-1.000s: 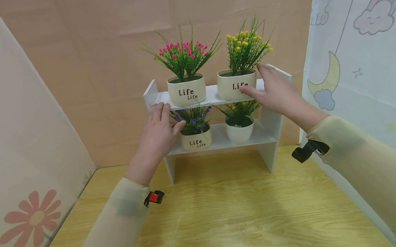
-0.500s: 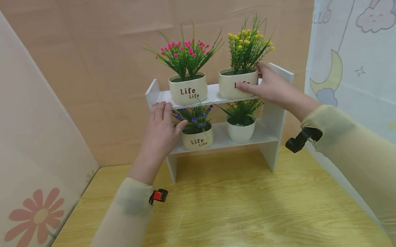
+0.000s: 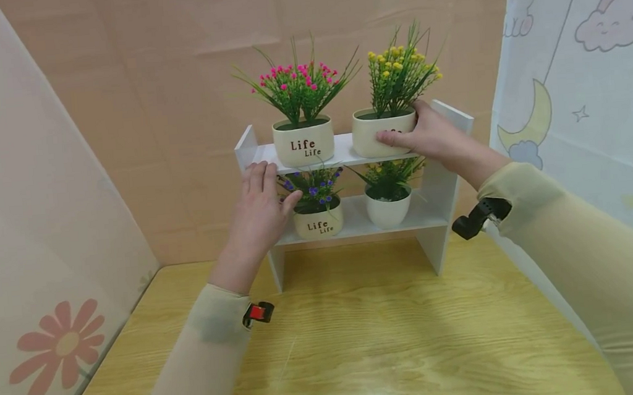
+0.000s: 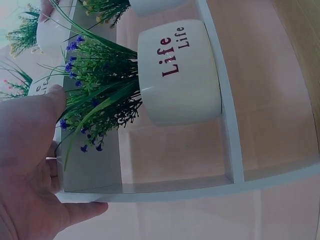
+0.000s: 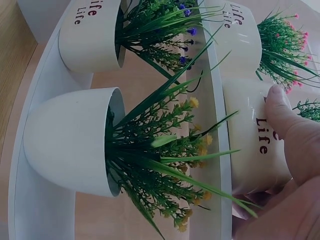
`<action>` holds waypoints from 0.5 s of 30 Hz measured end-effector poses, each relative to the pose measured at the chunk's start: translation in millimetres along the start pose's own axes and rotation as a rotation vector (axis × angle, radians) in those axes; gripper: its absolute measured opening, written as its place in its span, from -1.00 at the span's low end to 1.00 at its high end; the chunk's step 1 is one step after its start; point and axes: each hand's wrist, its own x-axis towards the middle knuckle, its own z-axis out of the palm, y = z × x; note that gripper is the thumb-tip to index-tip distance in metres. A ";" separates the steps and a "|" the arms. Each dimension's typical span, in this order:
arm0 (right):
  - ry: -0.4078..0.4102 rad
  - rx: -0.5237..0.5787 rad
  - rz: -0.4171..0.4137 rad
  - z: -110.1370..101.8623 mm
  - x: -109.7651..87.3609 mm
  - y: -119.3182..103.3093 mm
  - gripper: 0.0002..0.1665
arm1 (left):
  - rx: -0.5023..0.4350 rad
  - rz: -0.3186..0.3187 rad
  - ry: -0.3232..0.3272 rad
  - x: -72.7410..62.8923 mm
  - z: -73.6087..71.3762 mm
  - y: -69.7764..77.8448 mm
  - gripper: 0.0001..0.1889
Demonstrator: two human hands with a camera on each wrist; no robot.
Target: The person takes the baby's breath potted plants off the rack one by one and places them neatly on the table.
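Observation:
My right hand holds the cream pot of yellow flowers on the upper right of the white shelf. Its thumb lies across the front lettering and its fingers go round the right side, partly hidden. My left hand rests on the shelf's upper left corner with fairly straight fingers; in the left wrist view one finger lies outside the side panel. Beside it on the upper board stands a cream pot with pink flowers. Below that hand is a cream pot with purple flowers.
A rounded white pot with yellow-flowered greenery stands on the lower board, under my right hand. The shelf stands on a wooden table against a tan backdrop. Printed side walls close in left and right.
My right hand has closed round the yellow-flowered pot, its thumb sliding left across the front. The left hand stays on the shelf corner. The whole view has shifted slightly.

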 end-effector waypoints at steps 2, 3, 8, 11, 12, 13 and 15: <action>-0.003 0.012 0.005 -0.1 0.7 -0.6 0.57 | -0.004 -0.003 -0.004 0.3 0.1 0.1 -0.12; -0.006 0.018 0.007 -0.3 1.0 -0.8 0.57 | -0.006 -0.004 -0.006 0.4 -0.1 0.2 -0.12; -0.006 0.038 0.010 -1.9 2.2 -0.2 0.55 | -0.015 0.002 -0.017 0.9 -0.2 0.8 -0.14; 0.004 0.034 0.017 -1.8 2.9 0.5 0.55 | -0.018 0.003 -0.021 1.3 -0.2 0.9 -0.14; 0.008 0.034 0.018 -1.4 3.0 0.5 0.56 | -0.019 0.002 -0.022 1.2 -0.4 0.9 -0.14; 0.013 0.038 0.020 -0.8 3.0 0.5 0.56 | -0.020 0.001 -0.021 1.2 -0.2 0.5 -0.13; 0.024 0.043 0.022 0.5 3.0 0.3 0.56 | -0.024 -0.005 -0.021 0.7 0.1 0.0 -0.13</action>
